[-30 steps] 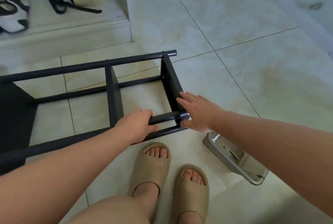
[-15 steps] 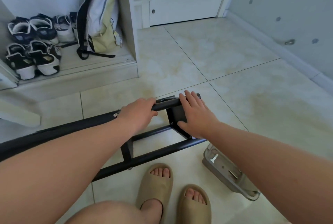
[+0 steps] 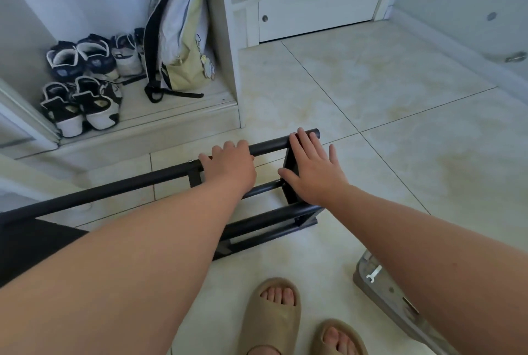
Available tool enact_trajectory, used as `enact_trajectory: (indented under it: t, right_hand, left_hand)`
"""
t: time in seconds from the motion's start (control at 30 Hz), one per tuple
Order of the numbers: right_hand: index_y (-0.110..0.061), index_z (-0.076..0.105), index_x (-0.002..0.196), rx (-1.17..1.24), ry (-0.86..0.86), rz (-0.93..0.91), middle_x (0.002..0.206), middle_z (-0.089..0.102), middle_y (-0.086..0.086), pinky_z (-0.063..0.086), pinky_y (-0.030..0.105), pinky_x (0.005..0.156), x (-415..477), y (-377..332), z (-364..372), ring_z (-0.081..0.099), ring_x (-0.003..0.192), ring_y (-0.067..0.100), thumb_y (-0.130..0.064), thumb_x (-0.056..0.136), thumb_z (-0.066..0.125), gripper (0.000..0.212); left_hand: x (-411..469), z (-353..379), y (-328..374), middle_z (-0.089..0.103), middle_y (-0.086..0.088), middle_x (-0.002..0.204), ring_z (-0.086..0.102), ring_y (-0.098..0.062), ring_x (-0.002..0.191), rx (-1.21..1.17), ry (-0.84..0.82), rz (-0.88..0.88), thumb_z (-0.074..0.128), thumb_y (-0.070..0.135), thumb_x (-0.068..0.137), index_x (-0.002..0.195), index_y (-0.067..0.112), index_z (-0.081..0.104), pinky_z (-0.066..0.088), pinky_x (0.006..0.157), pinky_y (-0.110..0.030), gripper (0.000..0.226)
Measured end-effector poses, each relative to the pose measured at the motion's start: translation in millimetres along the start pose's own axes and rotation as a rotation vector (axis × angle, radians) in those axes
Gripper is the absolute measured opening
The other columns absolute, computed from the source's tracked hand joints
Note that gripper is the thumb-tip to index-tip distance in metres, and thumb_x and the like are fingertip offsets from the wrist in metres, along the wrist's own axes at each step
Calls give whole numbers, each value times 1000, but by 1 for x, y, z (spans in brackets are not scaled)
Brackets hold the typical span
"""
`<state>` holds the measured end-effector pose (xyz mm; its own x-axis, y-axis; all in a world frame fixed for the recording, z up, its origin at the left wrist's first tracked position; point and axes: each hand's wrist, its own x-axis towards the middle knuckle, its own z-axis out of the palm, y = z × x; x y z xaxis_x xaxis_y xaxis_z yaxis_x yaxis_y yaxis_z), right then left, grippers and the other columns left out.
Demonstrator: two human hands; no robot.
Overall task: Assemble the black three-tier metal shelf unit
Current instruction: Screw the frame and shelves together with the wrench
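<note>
Black, one frame (image 3: 114,191) lies lengthwise left-to-right; of two hands, left hand (image 3: 228,166) grips it, right hand (image 3: 314,171) presses flat, fingers spread.

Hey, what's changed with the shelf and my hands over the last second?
The black shelf frame has been tipped away from you: the tube your left hand grips rose from low near your feet to the top edge. Your right hand stayed flat on the end panel, moving with it. Nothing was let go. The plastic tray beside you stayed put.
</note>
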<state>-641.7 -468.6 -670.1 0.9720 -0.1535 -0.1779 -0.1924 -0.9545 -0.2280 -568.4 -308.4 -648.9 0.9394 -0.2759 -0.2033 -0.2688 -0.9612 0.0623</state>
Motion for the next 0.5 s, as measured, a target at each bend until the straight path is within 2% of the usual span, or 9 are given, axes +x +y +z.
enact_trajectory:
  t: [0.1, 0.2, 0.33, 0.4, 0.5]
  right_hand:
    - [-23, -11, 161, 7, -47, 33, 167, -21, -4, -6, 53, 124, 11, 4, 5, -18, 154, 18, -63, 103, 24, 79]
    - [-23, -10, 161, 35, -60, 42, 167, -21, -5, -7, 52, 124, 8, 8, 8, -19, 154, 17, -63, 103, 24, 79]
    - [-26, -6, 162, 28, -37, 19, 168, -17, -7, -8, 50, 125, -16, 20, -6, -17, 154, 16, -62, 103, 22, 74]
    - [-27, -7, 162, -19, -28, 24, 168, -18, -9, -7, 49, 125, -35, 34, -17, -17, 155, 17, -61, 103, 22, 74]
    - [-28, -7, 161, -99, -33, 50, 168, -18, -10, -4, 47, 126, -73, 62, -30, -15, 155, 17, -61, 103, 22, 73]
  left_hand:
    - [3, 10, 8, 38, -6, 147, 28, -29, 140, -93, -41, -39, 34, 33, 106, 142, 22, 36, 16, 115, -66, 39]
    - [-2, 19, 10, 21, -4, 161, 9, -27, 150, -103, -41, -15, 32, 39, 106, 155, 23, 17, 8, 118, -65, 54]
    - [-16, 21, 10, -1, -5, 167, -8, -31, 153, -87, -27, -13, 28, 48, 105, 159, 24, 2, 0, 119, -62, 64]
    - [-23, 15, 16, -5, -6, 167, -9, -32, 153, -70, 11, 59, 27, 50, 105, 159, 25, 1, 1, 121, -59, 65]
    - [-38, 5, 37, -3, -5, 168, -7, -31, 153, -68, 62, 262, 27, 50, 105, 159, 26, 5, 4, 123, -53, 63]
